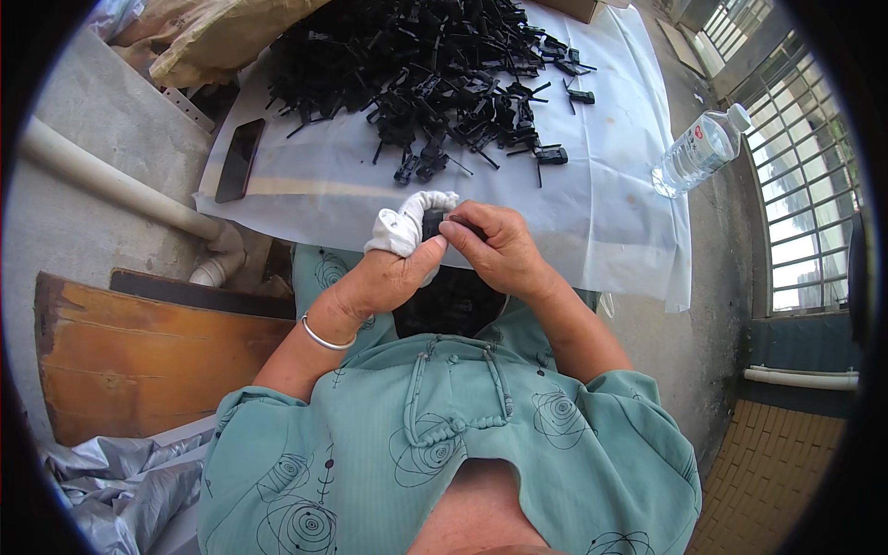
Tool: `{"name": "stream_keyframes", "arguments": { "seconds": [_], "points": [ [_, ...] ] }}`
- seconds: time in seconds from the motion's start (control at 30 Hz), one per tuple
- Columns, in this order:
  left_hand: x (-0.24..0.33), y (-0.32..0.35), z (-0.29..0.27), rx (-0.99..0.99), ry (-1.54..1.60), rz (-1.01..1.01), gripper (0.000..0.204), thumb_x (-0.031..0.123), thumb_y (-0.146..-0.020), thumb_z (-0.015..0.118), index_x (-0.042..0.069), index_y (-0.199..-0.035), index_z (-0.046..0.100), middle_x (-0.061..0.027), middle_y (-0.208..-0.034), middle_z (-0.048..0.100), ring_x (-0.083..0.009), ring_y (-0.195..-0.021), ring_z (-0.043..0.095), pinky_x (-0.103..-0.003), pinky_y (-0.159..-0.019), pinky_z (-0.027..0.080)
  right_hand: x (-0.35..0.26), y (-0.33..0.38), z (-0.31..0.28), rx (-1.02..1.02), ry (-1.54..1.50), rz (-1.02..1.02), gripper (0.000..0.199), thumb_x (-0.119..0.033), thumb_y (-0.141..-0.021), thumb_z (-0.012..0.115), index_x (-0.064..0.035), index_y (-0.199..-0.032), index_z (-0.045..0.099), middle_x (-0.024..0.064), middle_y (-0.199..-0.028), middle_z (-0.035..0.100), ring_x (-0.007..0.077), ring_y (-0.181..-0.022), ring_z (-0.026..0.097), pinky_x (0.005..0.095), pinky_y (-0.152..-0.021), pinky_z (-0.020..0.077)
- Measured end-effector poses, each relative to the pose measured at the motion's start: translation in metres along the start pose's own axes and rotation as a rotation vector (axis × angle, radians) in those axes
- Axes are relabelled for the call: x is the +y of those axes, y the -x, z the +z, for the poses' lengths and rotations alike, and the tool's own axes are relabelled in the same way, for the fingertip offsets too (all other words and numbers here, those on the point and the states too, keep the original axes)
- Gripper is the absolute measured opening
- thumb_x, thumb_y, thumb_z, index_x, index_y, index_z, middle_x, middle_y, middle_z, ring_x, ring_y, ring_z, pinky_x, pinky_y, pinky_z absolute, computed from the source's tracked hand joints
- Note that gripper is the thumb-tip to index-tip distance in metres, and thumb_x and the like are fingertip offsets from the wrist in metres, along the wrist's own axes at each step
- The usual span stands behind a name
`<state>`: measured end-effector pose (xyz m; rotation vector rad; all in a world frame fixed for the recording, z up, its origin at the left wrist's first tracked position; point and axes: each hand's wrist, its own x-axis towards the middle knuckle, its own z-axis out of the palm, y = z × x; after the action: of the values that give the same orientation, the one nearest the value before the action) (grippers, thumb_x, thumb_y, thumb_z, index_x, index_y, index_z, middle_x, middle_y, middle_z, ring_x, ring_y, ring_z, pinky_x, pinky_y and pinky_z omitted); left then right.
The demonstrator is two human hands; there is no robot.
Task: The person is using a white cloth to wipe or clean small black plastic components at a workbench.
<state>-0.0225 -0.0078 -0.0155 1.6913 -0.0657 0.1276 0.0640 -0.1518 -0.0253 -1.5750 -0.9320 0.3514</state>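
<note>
Hands meet just above her lap: the left hand point(393, 268) (fingers wrapped in white cloth) and the right hand point(495, 250) both close on a small black plastic part point(435, 222), near the table's front edge, the black parts heap point(416, 65) beyond.

My two arms come up from the bottom and bend in so my hands meet in the middle, out in front of my chest. My left hand point(388, 268) is curled, with white cloth wrapped around its fingers point(412, 220), and its thumb sticks out toward the other hand. My right hand point(495, 245) is curled too, with its back facing up and its fingertips point(453, 225) pinched together. Both hands touch each other and pinch the same small black part point(433, 222). My left wrist is a bit bent.
</note>
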Motion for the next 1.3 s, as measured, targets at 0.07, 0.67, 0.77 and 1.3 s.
{"name": "stream_keyframes", "arguments": {
  "seconds": [0.07, 0.67, 0.77, 1.3],
  "points": [
    [0.005, 0.002, 0.001, -0.032, 0.055, -0.114, 0.031, 0.007, -0.084, 0.043, 0.001, -0.114, 0.041, -0.0049, -0.093, 0.051, -0.0115, -0.082, 0.044, -0.026, -0.076, 0.041, -0.009, -0.002, -0.003, -0.031, -0.005, 0.112, 0.015, -0.014, -0.086, 0.059, 0.0004, -0.082, 0.058, 0.0000, -0.065, 0.051, 0.0067, -0.061, 0.042, 0.0238, -0.054, 0.0384],
    [-0.003, 0.008, -0.001, 0.050, -0.468, -0.038, 0.029, 0.009, -0.081, 0.047, -0.003, -0.107, 0.046, -0.0208, -0.088, 0.057, -0.0362, -0.081, 0.056, -0.038, -0.073, 0.046, 0.008, -0.012, -0.007, -0.180, 0.184, 0.166, 0.024, -0.019, -0.088, 0.052, 0.0024, -0.076, 0.054, 0.0121, -0.064, 0.052, 0.0204, -0.055, 0.043, 0.0320, -0.054, 0.0397],
    [-0.015, 0.006, -0.012, 0.060, -0.827, 0.344, 0.028, 0.012, -0.083, 0.051, -0.002, -0.107, 0.052, -0.0196, -0.095, 0.058, -0.0344, -0.086, 0.057, -0.037, -0.077, 0.046, 0.022, -0.031, -0.017, 0.061, 0.572, 0.087, 0.021, -0.020, -0.085, 0.055, 0.0001, -0.078, 0.056, 0.0146, -0.072, 0.058, 0.0297, -0.057, 0.052, 0.0359, -0.054, 0.0420],
    [0.036, -0.003, -0.012, -0.206, -0.601, 0.542, 0.019, 0.000, -0.065, 0.065, 0.001, -0.083, 0.061, -0.0096, -0.089, 0.062, -0.0288, -0.072, 0.059, -0.035, -0.065, 0.048, 0.003, -0.006, -0.051, -0.359, 0.105, 0.168, 0.024, -0.019, -0.088, 0.054, -0.0009, -0.073, 0.052, 0.0009, -0.059, 0.041, 0.0099, -0.055, 0.040, 0.0284, -0.049, 0.0336]
  ]
}}
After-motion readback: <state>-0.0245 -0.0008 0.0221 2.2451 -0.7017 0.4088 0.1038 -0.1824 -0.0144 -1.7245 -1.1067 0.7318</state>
